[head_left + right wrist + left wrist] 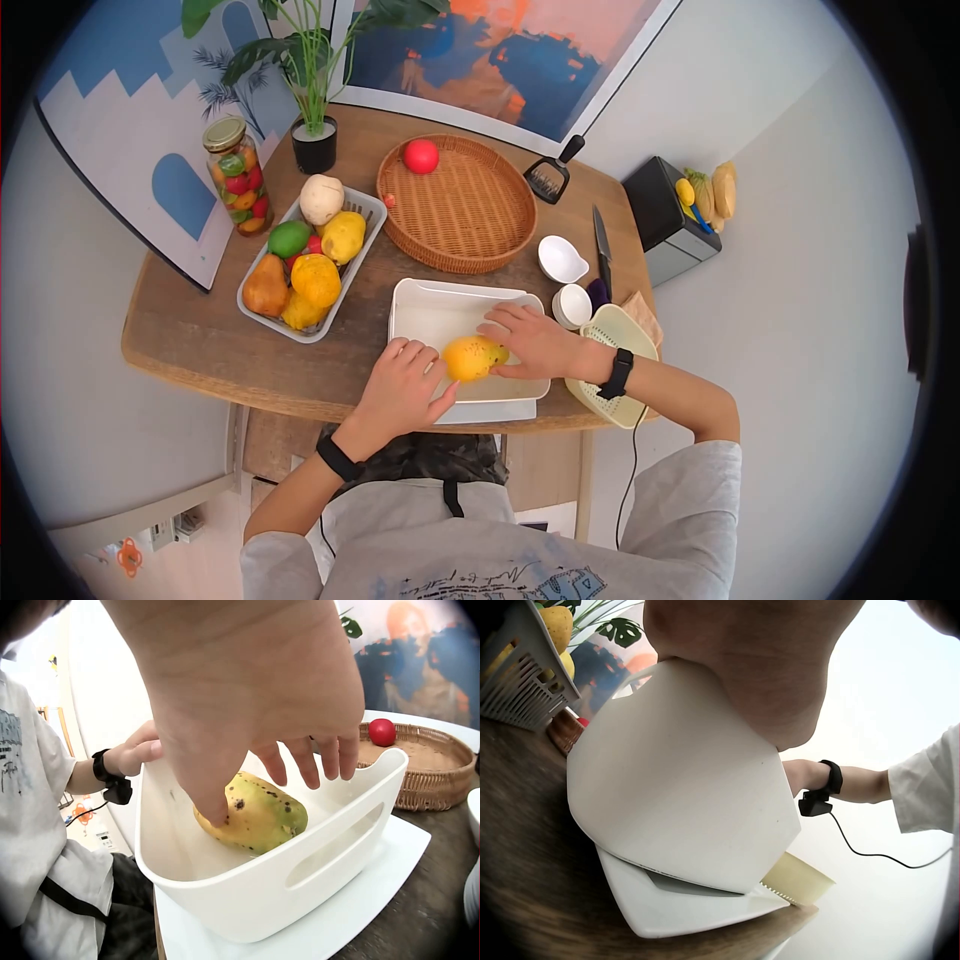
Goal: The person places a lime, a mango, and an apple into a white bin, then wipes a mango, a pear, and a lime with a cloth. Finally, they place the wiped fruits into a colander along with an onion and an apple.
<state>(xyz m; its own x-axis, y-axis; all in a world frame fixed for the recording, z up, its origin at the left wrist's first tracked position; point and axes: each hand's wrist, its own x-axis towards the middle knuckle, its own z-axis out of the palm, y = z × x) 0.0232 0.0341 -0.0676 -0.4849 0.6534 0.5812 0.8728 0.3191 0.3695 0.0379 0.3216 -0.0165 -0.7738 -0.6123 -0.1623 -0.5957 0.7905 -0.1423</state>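
A speckled yellow-green mango (468,358) (255,814) lies in a white rectangular tub (405,305) (675,772) (255,907). The right hand (535,345) (255,690) arches over it with fingers spread; its thumb touches the mango in the right wrist view, while the other fingertips hang over the tub's inside. At the tub's near left side is the left hand (400,390) (750,652) (142,748), fingers slightly bent beside the mango and thumb extended. Whether its fingertips touch the fruit is unclear.
Under the tub is a white tray (490,411). A grey fruit basket (250,310) stands left, a round wicker tray (455,205) behind. White bowls (562,258), a knife (601,240) and a pale yellow colander (625,325) are right.
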